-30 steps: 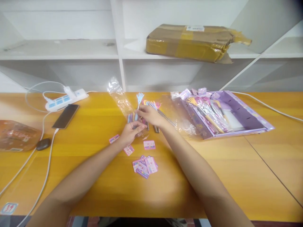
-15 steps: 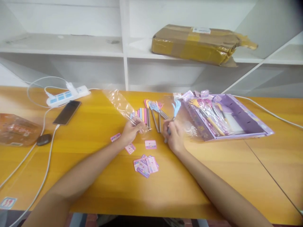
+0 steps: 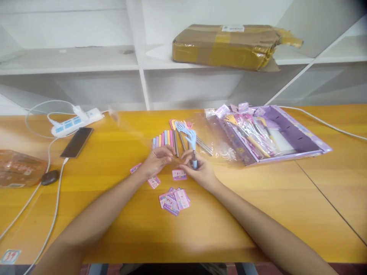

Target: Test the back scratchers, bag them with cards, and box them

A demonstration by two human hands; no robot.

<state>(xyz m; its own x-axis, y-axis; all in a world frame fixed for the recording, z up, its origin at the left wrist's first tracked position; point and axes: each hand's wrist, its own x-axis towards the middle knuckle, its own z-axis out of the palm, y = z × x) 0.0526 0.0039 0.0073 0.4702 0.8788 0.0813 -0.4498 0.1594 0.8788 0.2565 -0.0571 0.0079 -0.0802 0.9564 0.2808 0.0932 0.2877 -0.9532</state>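
My left hand pinches the edge of a clear plastic bag, blurred and hard to see, that stretches up to the left. Close beside it, my right hand holds a blue hand-shaped stick upright, its fingertips near the bag's edge. Behind both hands lie a row of pastel handles and several hand-shaped heads on metal rods. Small printed cards lie nearer to me, one single card and a loose pile; two more are partly beneath my left forearm.
A purple box with bagged sticks stands at the right, clear bags beside it. At the left are a power strip, phone, cables, a dark mouse-like object and an orange package. A taped carton rests on the shelf.
My right hand has moved left with the blue stick, close to my left hand. The bag in my left hand has shifted and is now blurred. The camera view has shifted slightly.
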